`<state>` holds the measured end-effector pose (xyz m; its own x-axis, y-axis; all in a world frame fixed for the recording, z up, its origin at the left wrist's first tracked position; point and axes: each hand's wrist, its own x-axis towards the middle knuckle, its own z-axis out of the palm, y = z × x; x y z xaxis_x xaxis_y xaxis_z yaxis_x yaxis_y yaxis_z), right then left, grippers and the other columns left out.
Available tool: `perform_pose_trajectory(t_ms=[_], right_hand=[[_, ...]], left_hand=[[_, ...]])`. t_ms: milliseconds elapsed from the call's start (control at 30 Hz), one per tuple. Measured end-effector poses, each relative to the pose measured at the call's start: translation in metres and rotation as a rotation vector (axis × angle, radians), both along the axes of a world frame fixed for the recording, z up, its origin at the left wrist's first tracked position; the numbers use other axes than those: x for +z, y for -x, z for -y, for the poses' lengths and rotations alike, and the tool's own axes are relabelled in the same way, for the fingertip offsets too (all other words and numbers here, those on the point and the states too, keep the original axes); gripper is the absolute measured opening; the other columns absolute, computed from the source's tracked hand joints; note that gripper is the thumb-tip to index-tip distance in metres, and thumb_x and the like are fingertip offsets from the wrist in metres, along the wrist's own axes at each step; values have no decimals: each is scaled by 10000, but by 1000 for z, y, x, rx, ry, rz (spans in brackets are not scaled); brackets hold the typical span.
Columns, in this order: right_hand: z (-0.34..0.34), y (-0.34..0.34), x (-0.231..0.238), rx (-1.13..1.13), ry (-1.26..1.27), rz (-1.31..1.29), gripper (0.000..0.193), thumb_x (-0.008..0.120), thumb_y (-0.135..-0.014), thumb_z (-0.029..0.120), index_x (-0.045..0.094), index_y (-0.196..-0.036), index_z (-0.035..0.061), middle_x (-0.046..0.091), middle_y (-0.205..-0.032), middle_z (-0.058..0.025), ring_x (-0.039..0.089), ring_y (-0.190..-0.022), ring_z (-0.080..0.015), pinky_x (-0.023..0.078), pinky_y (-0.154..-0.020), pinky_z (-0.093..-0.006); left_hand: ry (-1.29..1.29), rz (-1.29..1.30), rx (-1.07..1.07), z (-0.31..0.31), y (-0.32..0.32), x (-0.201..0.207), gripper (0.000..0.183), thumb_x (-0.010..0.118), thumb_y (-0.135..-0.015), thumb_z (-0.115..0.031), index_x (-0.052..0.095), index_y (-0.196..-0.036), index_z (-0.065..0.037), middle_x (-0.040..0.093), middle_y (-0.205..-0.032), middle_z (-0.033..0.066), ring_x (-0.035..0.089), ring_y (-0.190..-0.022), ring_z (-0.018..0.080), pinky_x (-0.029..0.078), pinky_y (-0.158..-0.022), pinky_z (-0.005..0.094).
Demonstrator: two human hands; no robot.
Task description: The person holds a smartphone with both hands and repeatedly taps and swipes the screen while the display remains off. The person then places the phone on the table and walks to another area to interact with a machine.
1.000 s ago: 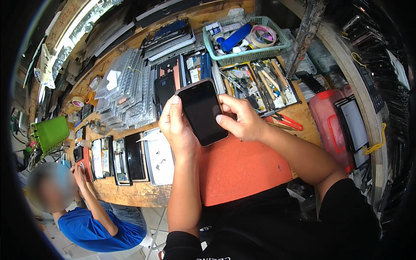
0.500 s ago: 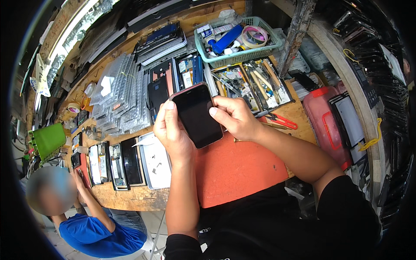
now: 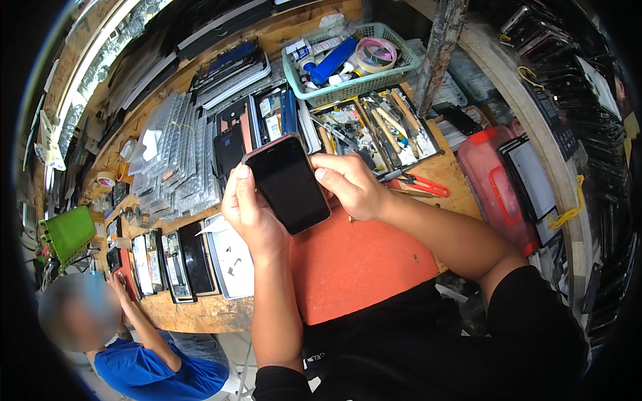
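A smartphone point(image 3: 289, 188) with a dark screen is held up over a red work mat point(image 3: 361, 267), its face toward me. My left hand point(image 3: 251, 212) grips its left edge, the thumb lying near the upper left corner. Along the right edge, my right hand point(image 3: 351, 184) pinches the phone, thumb in front and the other fingers partly hidden behind. The back of the phone cannot be seen.
Beyond the phone sit a tray of tools point(image 3: 394, 127) and a green basket point(image 3: 364, 93) of supplies. Red-handled pliers point(image 3: 428, 186) lie to the right, near a red case point(image 3: 491, 187). Bubble-wrap sleeves point(image 3: 174, 150) and opened phones point(image 3: 179, 264) fill the left. A person in blue point(image 3: 160, 367) sits lower left.
The view has shifted slightly, so the bench and phone appear a little further left. Both hands keep the same hold on the phone.
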<state>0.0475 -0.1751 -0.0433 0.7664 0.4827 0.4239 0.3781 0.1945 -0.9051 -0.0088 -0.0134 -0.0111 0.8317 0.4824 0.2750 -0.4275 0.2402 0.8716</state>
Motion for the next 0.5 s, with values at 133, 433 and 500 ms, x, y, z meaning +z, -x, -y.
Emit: perform_pose_trajectory(t_ms=[133,433,500], right_hand=[[0,-2,-5,-4,26,25,245,497,-993,189,609,-921,-17,534,-630,-137,537,-552,-242,436,-558,-384],[0,6,6,67,73,-11,65,578,-976,71,593,-965,9,557,-706,0,476,-653,-50,394,-568,-252],[-4,2,0,41,44,13,97,594,-976,93,618,-985,0,534,-639,-4,450,-596,-54,372,-525,-272]], left_hand=[[15,-1,2,0,0,-1,252,532,-1075,-175,682,-1091,26,722,-1010,72,672,-901,116,529,-839,255],[56,-14,-25,1,1,4,260,539,-1071,-188,686,-1081,26,718,-988,67,670,-866,116,538,-798,255],[40,-2,-28,-2,1,3,254,543,-1074,-192,689,-1065,15,712,-981,54,656,-867,101,527,-801,247]])
